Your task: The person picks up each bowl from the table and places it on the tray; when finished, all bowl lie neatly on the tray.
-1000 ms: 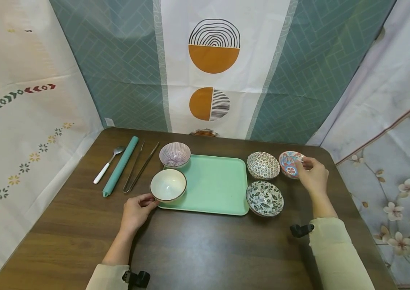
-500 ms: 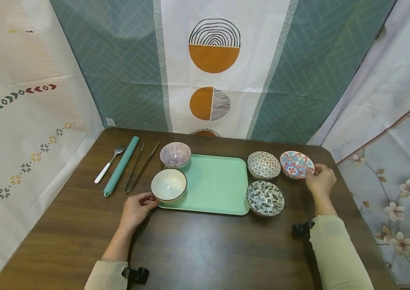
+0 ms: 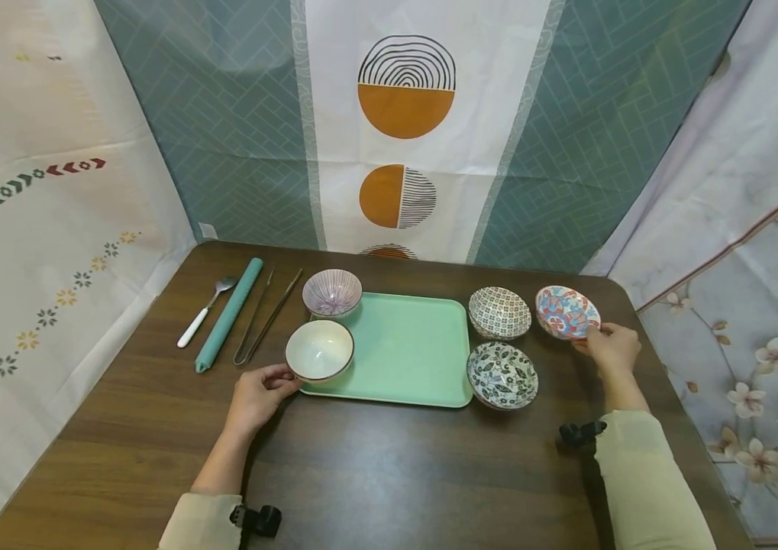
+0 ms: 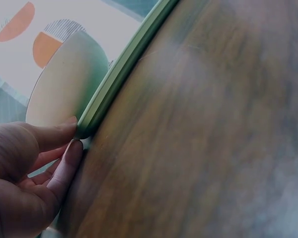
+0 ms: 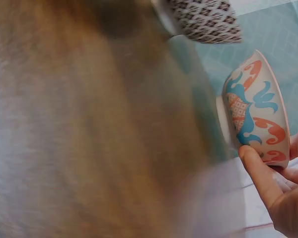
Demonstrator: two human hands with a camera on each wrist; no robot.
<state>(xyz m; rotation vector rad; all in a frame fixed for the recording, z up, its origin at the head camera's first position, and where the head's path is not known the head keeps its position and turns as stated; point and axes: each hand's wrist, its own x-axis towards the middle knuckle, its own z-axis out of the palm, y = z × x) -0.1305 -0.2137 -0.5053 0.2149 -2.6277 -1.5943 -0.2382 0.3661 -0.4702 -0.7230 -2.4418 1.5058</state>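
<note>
My right hand point(image 3: 611, 350) pinches the near right rim of a red-and-blue patterned bowl point(image 3: 563, 309) at the table's back right. In the right wrist view, a finger lies along the outside of this bowl point(image 5: 253, 114). At the mint-green tray point(image 3: 416, 351), my left hand point(image 3: 258, 401) pinches the near left corner. The left wrist view has thumb and finger on either side of the tray's edge point(image 4: 124, 62). Right by those fingers, a white bowl with a dark rim point(image 3: 320, 351) stands on the tray's left end.
A purple-striped bowl point(image 3: 332, 294) sits at the tray's back left corner. Right of the tray are a brown-checked bowl point(image 3: 499, 313) and a leaf-patterned bowl point(image 3: 502, 376). Metal tongs point(image 3: 265, 321), a teal roll point(image 3: 229, 315) and a white-handled spoon point(image 3: 204, 313) lie left.
My right hand has gone from over the red-and-blue bowl to its right side, and the bowl has shifted slightly right. My left hand has stayed at the tray corner.
</note>
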